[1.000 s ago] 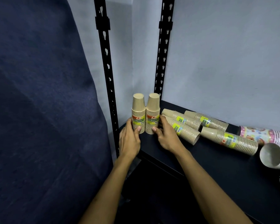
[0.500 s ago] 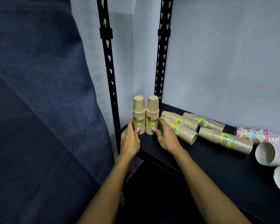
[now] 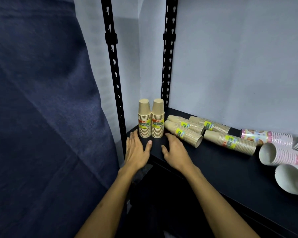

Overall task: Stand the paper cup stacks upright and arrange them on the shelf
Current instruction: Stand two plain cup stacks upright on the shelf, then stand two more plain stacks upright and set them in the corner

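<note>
Black shelf is sitting against grey wall. Two upright stacks are standing centre-frame; lying stacks are crowding the right. Both hands, left and right, are hovering flat, apart, holding nothing.

Both bare forearms reached forward and up from the lower edge of the view, converging toward the middle. The left hand lay palm down with its fingers straight and spread slightly, the thumb angled out to the right, its nail showing. The right hand sat just beside it, also palm down, fingers extended forward and relaxed, the thumb pointing left toward the other hand. A narrow gap separated the two thumbs. Neither hand gripped anything. The wrists were straight, in line with the forearms, and no sleeves covered the arms.
</note>
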`<state>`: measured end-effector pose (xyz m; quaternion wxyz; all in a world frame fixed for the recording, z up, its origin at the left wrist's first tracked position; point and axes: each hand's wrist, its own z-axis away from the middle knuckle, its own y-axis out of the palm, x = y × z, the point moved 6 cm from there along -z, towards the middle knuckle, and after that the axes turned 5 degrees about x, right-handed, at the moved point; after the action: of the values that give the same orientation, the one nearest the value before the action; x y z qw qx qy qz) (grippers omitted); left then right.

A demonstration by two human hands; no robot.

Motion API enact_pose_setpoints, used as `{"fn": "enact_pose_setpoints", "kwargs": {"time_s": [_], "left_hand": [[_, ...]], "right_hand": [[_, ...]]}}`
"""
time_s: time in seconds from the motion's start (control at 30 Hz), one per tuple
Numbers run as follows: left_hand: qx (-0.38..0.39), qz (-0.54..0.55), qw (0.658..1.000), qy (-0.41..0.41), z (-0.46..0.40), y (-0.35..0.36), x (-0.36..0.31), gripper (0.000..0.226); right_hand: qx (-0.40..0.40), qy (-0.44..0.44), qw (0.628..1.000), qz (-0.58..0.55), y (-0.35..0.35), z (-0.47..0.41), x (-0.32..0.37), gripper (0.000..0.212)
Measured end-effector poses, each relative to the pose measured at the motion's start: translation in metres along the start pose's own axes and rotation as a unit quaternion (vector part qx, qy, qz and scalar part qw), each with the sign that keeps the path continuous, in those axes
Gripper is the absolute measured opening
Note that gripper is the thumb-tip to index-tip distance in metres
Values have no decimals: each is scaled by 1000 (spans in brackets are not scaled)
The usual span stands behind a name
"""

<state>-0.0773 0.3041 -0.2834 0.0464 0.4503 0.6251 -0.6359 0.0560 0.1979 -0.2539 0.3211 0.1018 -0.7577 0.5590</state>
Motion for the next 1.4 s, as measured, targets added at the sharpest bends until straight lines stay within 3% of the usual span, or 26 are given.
{"fn": "enact_pose_setpoints", "kwargs": {"time_s": [0.2,0.33,0.5,0.63,0.73,0.83,0.9,1.0,1.1,1.27,1.4], "left_hand": [[13,-70,997,-26,36,12,-18,74],[36,-106,994,-15,55,21,-43,79],[134,-173,975,52,56,40,-84,83],[200,-144,969,9,34,48,-105,79],[151,-121,981,22,26,49,-123,72],[105,-70,992,-22,22,53,-134,74],[66,-65,994,-61,15,54,-137,77],[34,-75,992,-98,2,56,-141,80],[31,-76,988,-128,-6,63,-143,89],[31,-38,987,-153,-8,77,-145,86],[48,7,986,-162,-13,74,-144,78]], "right_hand": [[58,2,983,175,-3,35,-12,55],[83,18,980,182,-21,60,-30,62],[76,36,979,188,-58,87,-66,67],[63,57,977,197,-84,100,-89,64],[29,57,972,224,-99,96,-90,50],[-98,53,972,209,-125,80,-89,28],[-157,90,958,222,-144,69,-96,30],[-137,168,946,240,-153,57,-115,49],[-132,186,945,235,-145,57,-127,59],[-147,172,930,290,-139,62,-122,55],[-165,188,933,259,-144,67,-126,54]]}}
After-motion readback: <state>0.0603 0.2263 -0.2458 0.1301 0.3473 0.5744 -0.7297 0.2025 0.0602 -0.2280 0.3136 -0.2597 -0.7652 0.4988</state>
